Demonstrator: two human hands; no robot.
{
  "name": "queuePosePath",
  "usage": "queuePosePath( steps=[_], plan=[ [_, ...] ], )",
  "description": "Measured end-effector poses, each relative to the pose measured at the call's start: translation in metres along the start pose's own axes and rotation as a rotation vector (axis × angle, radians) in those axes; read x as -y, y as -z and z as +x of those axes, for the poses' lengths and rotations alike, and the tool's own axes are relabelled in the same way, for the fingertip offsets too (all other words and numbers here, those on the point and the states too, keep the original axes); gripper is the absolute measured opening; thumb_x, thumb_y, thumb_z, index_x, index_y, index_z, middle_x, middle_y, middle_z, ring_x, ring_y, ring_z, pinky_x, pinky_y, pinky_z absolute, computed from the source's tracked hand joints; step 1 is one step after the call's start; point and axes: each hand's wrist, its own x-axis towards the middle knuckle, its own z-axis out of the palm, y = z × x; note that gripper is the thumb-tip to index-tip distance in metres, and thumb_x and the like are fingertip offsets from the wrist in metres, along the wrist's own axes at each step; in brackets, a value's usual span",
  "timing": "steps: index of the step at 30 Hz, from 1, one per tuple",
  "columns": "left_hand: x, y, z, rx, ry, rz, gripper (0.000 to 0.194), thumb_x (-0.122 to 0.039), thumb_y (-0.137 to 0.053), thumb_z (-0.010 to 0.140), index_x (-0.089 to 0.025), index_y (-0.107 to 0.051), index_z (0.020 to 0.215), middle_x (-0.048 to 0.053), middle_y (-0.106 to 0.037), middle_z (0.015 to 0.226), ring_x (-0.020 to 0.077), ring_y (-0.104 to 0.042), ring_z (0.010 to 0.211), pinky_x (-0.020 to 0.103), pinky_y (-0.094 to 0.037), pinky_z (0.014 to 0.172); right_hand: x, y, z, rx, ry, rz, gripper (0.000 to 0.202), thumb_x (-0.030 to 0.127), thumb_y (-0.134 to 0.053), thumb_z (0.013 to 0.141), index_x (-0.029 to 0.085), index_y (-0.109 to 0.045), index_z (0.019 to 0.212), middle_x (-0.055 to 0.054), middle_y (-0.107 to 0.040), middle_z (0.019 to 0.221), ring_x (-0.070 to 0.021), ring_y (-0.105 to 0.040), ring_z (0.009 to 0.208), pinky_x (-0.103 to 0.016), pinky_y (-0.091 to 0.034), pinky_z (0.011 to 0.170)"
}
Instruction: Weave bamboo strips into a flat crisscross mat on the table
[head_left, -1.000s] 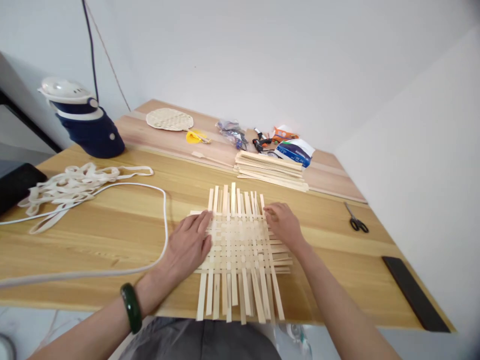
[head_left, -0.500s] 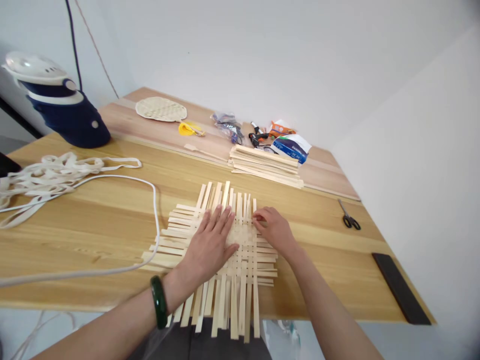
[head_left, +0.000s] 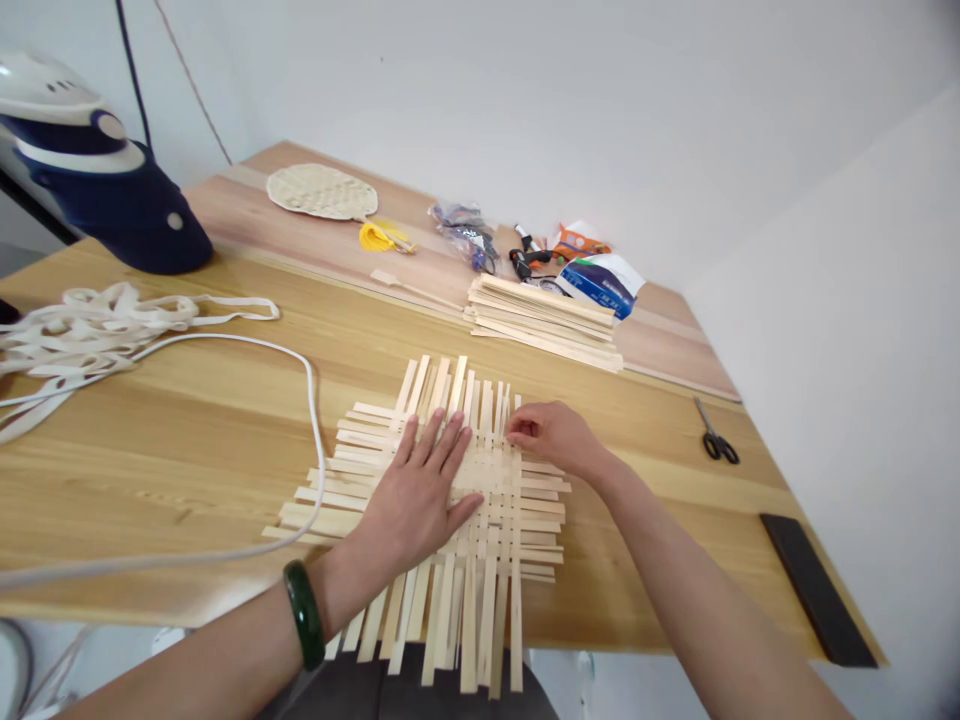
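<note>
A mat of pale flat strips (head_left: 487, 510), woven crosswise with loose ends on all sides, lies at the front of the wooden table. My left hand (head_left: 424, 485) rests flat on its middle, fingers spread, with a green bangle on the wrist. At the mat's upper right, my right hand (head_left: 551, 435) has its fingers pinched together at the strips near the rightmost upright one. What lies between those fingertips is hidden.
Behind the mat lies a strip stack (head_left: 544, 320). Scissors (head_left: 716, 435) and a black bar (head_left: 817, 590) are at the right. White cord (head_left: 311, 400) reaches the mat's left; a woven fan (head_left: 322, 192) lies at the back.
The view has shifted a little. My right hand's fingers are curled more tightly at the mat's upper right. My left hand stays spread on the mat.
</note>
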Motion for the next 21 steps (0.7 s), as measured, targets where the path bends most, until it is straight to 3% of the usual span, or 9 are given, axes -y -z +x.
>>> queuePosePath(
  steps=[9,21],
  plan=[
    [-0.001,0.002,0.001,0.022,0.017,-0.020,0.076,-0.063,-0.035,0.095,-0.009,-0.041,0.147,0.013,-0.032,0.158,0.0337,-0.021,0.150,0.054,-0.017,0.122,0.026,-0.009,-0.003,0.079,0.114,-0.549,0.019,0.017,-0.049,0.096,0.015,-0.068,0.094,-0.011,-0.072,0.095,-0.0214,-0.061,0.093,-0.029,-0.027,0.059],
    [-0.001,-0.001,0.000,-0.032,0.017,-0.009,0.074,-0.063,-0.034,0.095,-0.010,-0.044,0.146,0.011,-0.038,0.156,0.0321,-0.024,0.149,0.053,-0.018,0.121,0.028,-0.015,0.003,0.031,-0.107,-0.411,0.016,0.019,-0.051,0.087,0.020,-0.063,0.076,-0.006,-0.069,0.079,-0.0159,-0.058,0.068,-0.027,-0.023,0.055]
  ],
)
